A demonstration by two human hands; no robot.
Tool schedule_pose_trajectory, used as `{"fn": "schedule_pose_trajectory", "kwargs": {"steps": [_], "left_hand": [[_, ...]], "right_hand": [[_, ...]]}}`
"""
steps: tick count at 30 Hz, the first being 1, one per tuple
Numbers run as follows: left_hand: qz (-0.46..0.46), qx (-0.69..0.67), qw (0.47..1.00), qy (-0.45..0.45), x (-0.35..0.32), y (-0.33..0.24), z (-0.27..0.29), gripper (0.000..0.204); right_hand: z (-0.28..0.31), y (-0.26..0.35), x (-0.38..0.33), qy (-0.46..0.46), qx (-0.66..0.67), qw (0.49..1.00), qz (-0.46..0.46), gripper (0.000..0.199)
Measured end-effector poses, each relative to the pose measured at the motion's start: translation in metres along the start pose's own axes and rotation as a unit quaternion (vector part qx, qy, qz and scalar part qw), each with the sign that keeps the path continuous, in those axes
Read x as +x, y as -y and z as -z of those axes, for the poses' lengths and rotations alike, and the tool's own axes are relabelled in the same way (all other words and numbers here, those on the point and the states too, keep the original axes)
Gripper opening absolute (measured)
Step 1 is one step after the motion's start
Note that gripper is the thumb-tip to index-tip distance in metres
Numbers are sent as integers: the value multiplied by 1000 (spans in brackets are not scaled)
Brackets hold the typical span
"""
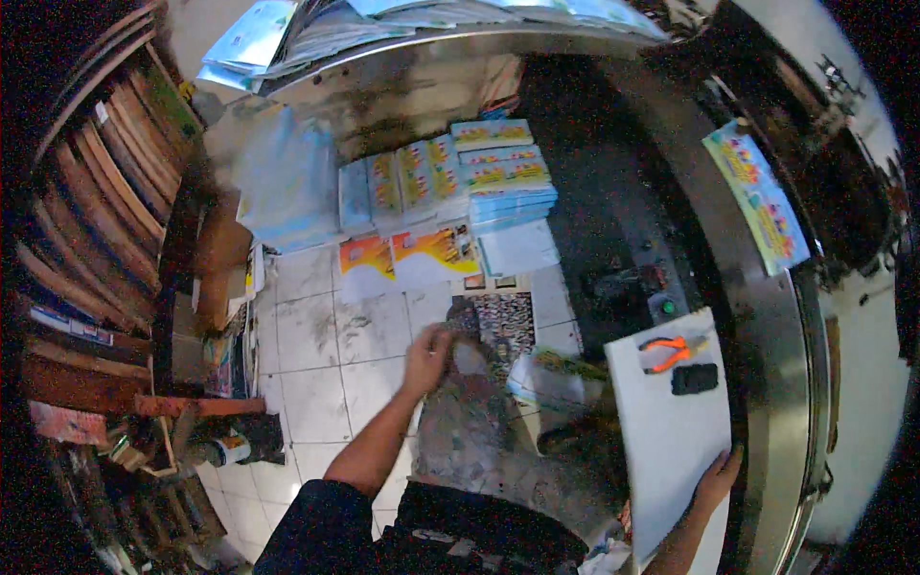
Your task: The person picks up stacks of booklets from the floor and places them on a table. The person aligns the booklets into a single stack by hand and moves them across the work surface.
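My left hand (428, 359) rests by my bent knee, against the grey, stained trouser leg. Its fingers are loosely stretched, and I see nothing held in them. On the right, my right hand (714, 479) lies at the right edge of a white, flat-topped board or stack (666, 436); its thumb and a finger show apart, while the other fingertips are hard to make out. Orange-handled pliers (668, 353) lie on the far part of that white surface. Just nearer than the pliers is a small black rectangular object (695, 379).
Stacks of printed sheets (498, 182) stand on the tiled floor (307, 321) ahead. A metal-edged machine (767, 383) runs along the right, with a printed sheet (757, 196) on it. Wooden shelves (105, 192) line the left. More sheets (335, 43) lie on a far ledge.
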State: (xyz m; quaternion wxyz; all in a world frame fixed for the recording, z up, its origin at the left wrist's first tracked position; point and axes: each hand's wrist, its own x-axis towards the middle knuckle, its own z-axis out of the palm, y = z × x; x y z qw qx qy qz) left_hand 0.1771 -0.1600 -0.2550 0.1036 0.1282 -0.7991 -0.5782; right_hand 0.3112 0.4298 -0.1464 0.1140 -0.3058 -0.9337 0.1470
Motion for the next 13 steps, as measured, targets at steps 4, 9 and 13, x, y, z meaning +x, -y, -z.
{"fn": "schedule_pose_trajectory", "kwargs": {"steps": [4,9,13], "left_hand": [[101,26,991,-80,21,137,85,35],[447,-121,876,-132,54,219,108,50],[478,-252,823,-179,103,272,108,51]], "right_hand": [[-12,54,-46,37,-9,999,14,55],[-14,58,-83,-4,-262,914,308,63],[-20,56,-69,38,-23,999,-11,80]]}}
